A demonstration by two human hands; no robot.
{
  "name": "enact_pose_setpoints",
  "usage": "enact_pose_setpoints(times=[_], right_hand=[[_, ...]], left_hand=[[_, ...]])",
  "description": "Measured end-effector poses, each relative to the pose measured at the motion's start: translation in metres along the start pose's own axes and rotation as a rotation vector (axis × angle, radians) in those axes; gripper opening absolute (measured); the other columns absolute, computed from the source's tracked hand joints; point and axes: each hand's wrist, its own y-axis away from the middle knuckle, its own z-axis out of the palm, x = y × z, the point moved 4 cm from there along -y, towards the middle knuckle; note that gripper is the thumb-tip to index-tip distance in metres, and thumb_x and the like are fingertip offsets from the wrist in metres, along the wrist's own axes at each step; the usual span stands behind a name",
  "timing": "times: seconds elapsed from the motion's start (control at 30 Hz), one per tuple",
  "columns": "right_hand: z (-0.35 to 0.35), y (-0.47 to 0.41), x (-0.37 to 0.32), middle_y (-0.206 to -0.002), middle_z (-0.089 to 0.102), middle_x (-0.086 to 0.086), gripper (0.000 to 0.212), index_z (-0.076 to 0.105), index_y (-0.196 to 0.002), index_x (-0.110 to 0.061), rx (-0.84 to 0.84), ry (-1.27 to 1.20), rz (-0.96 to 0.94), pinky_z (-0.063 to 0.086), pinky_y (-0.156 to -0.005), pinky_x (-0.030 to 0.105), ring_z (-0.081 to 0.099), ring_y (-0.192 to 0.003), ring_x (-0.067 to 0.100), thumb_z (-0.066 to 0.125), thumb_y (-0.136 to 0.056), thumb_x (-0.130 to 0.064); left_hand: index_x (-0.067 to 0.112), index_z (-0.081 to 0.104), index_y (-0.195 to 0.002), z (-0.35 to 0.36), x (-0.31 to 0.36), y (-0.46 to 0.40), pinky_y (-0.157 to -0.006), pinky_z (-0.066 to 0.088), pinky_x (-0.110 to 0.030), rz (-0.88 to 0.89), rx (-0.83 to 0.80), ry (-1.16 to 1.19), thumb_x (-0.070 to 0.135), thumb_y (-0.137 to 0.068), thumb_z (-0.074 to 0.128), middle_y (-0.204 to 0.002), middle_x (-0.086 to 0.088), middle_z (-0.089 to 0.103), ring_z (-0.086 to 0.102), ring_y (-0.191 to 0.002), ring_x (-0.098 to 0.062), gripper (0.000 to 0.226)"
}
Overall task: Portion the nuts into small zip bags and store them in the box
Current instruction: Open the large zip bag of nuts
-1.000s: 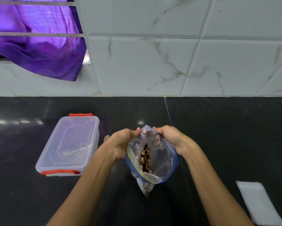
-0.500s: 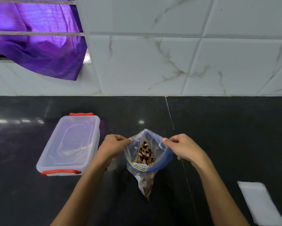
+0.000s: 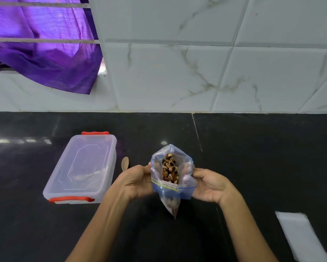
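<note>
A clear zip bag (image 3: 185,178) with a blue and yellow zip strip is held above the black counter, its mouth spread wide toward me. Brown and cream nuts (image 3: 170,168) show inside it. My left hand (image 3: 138,181) grips the bag's left edge, and my right hand (image 3: 210,183) grips its right edge. The bag's pointed lower corner hangs down between my wrists. A clear plastic box (image 3: 81,169) with red clips and its lid on sits to the left of my left hand.
A wooden spoon tip (image 3: 125,163) peeks out between the box and my left hand. White flat bags (image 3: 302,237) lie at the lower right on the black counter (image 3: 262,157). Behind it are a marbled tile wall and a purple curtain (image 3: 45,53).
My hands have moved apart and pulled the bag's mouth open, so the nuts inside show. The bag now tips with its opening toward me.
</note>
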Motion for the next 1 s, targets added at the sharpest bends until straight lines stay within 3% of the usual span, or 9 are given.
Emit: enact_pose_setpoints(times=[0.1, 0.2, 0.3, 0.4, 0.5, 0.6, 0.77, 0.9, 1.0], right_hand=[[0.002, -0.004, 0.008, -0.061, 0.063, 0.007, 0.035, 0.06, -0.08, -0.008, 0.053, -0.07, -0.001, 0.054, -0.049, 0.033, 0.063, -0.05, 0.02, 0.031, -0.099, -0.007], [0.005, 0.003, 0.008, -0.072, 0.068, 0.009, 0.028, 0.061, -0.097, -0.01, 0.065, 0.013, -0.042, 0.055, -0.057, 0.036, 0.068, -0.06, 0.02, 0.039, -0.101, -0.027], [-0.006, 0.012, 0.005, -0.11, 0.065, 0.008, 0.031, 0.056, -0.12, -0.022, 0.27, 0.524, -0.082, 0.053, -0.078, 0.039, 0.064, -0.097, 0.023, 0.048, -0.096, -0.04], [-0.013, 0.024, 0.004, -0.103, 0.061, 0.003, 0.037, 0.058, -0.113, -0.018, 0.423, 0.848, -0.113, 0.047, -0.061, 0.024, 0.059, -0.086, 0.013, 0.048, -0.094, -0.048], [-0.012, 0.029, 0.005, -0.082, 0.062, 0.003, 0.03, 0.067, -0.095, -0.014, 0.413, 0.891, -0.179, 0.043, -0.051, 0.021, 0.055, -0.069, 0.011, 0.053, -0.093, -0.041], [-0.006, 0.026, 0.011, -0.083, 0.065, 0.007, 0.02, 0.068, -0.094, -0.012, 0.37, 0.682, -0.21, 0.044, -0.05, 0.021, 0.057, -0.067, 0.012, 0.053, -0.096, -0.025], [-0.003, 0.017, 0.033, -0.081, 0.067, 0.01, 0.022, 0.065, -0.091, -0.01, 0.134, -0.122, -0.097, 0.044, -0.048, 0.02, 0.053, -0.067, 0.013, 0.044, -0.097, -0.009], [-0.004, 0.014, 0.05, -0.086, 0.071, 0.013, 0.019, 0.065, -0.092, -0.01, 0.025, -0.188, -0.061, 0.052, -0.052, 0.025, 0.065, -0.064, 0.016, 0.046, -0.09, -0.006], [-0.007, 0.016, 0.051, -0.099, 0.071, 0.012, 0.03, 0.062, -0.106, -0.013, 0.092, 0.027, -0.056, 0.049, -0.064, 0.032, 0.068, -0.082, 0.021, 0.037, -0.1, -0.028]], left_hand=[[0.002, 0.063, -0.08, -0.01, -0.009, -0.016, -0.08, 0.057, -0.041, -0.048, 0.004, 0.006, 0.002, -0.094, 0.037, -0.077, -0.01, 0.059, 0.056, -0.07, -0.018, 0.03], [0.004, 0.061, -0.095, -0.017, -0.013, -0.021, -0.084, 0.048, -0.041, -0.001, 0.096, -0.139, 0.027, -0.103, 0.038, -0.088, -0.013, 0.059, 0.058, -0.086, -0.025, 0.033], [0.01, 0.061, -0.086, -0.033, -0.012, -0.016, -0.067, 0.047, -0.034, 0.084, 0.246, -0.427, 0.043, -0.097, 0.048, -0.077, -0.008, 0.055, 0.054, -0.076, -0.022, 0.038], [0.011, 0.057, -0.076, -0.05, -0.01, -0.006, -0.054, 0.038, -0.028, 0.099, 0.31, -0.579, 0.05, -0.09, 0.056, -0.061, -0.001, 0.043, 0.04, -0.057, -0.013, 0.041], [0.008, 0.064, -0.082, -0.047, -0.012, 0.003, -0.056, 0.044, -0.028, 0.095, 0.251, -0.591, 0.043, -0.088, 0.062, -0.063, 0.0, 0.055, 0.05, -0.059, -0.013, 0.036], [0.005, 0.067, -0.091, -0.035, -0.018, 0.006, -0.056, 0.054, -0.027, 0.112, 0.154, -0.381, 0.024, -0.092, 0.058, -0.07, -0.005, 0.069, 0.064, -0.063, -0.013, 0.021], [0.005, 0.064, -0.081, -0.032, -0.038, -0.003, -0.065, 0.058, -0.037, 0.028, 0.055, 0.394, 0.014, -0.098, 0.045, -0.067, -0.011, 0.068, 0.069, -0.065, -0.022, 0.027], [0.005, 0.061, -0.09, -0.035, -0.044, -0.002, -0.078, 0.047, -0.043, 0.009, 0.114, 0.405, 0.017, -0.103, 0.033, -0.084, -0.019, 0.07, 0.067, -0.085, -0.03, 0.033], [0.006, 0.061, -0.108, -0.033, -0.049, 0.007, -0.083, 0.047, -0.042, -0.003, 0.106, 0.181, 0.042, -0.102, 0.031, -0.107, -0.018, 0.067, 0.06, -0.107, -0.031, 0.047]])
